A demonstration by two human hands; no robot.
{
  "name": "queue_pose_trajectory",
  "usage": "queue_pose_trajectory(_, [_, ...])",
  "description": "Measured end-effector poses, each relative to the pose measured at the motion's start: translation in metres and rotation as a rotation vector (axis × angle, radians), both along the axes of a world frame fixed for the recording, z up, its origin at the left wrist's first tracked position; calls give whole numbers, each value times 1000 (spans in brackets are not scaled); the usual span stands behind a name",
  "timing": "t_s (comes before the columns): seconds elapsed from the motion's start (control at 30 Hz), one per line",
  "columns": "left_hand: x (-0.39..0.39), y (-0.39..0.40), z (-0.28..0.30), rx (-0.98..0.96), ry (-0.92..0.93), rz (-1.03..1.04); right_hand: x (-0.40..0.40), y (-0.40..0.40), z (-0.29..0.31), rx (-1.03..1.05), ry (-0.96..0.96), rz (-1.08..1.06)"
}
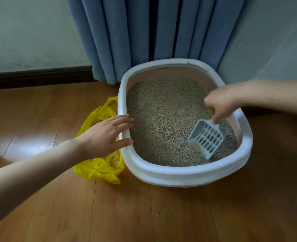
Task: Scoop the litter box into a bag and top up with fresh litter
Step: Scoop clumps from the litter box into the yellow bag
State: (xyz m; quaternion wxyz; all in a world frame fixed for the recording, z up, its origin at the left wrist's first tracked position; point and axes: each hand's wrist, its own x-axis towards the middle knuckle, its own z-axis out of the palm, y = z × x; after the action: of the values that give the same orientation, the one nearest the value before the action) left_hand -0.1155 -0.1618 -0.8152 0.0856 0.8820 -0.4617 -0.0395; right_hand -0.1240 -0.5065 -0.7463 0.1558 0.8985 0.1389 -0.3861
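Right hand (220, 103) gripping scoop (206, 137), handle hidden, left hand (104, 135) flat on litter box (161, 173), covering bag (99, 165)

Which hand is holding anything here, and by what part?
Right hand grips the scoop by its handle, fingers curled round it. Left hand holds nothing; its straight fingers rest on the litter box rim.
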Motion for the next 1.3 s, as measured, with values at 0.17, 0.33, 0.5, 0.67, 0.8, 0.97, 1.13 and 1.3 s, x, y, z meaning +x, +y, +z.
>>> queue_pose_trajectory(0.17, [0, 0, 0, 21, -9, -8, 15, 3, -8, 236, -63, -14])
queue_pose_trajectory(0.33, [1, 0, -4, 33, -7, -7, 7, 14, -41, 114, 99, 150])
queue_pose_trajectory(0.5, [2, 2, -6, 35, 3, -3, 28, -10, -12, -300, -134, 418])
queue_pose_trajectory(0.67, [2, 1, -4, 2, 16, -18, 54, -18, 11, -405, -393, 656])
queue_pose_trajectory(0.8, [3, 2, -6, -8, 4, -29, 56, -23, 18, -253, -320, 714])
queue_pose_trajectory(0.97, [5, 3, -8, -5, -6, -37, 27, -14, -18, -364, -18, 691])
queue_pose_trajectory(1.13, [5, 3, -10, -10, -3, -30, 41, -5, -16, -489, -226, 747])
queue_pose_trajectory(1.3, [5, 3, -10, -23, 11, -27, 63, 3, 5, -522, -425, 714])
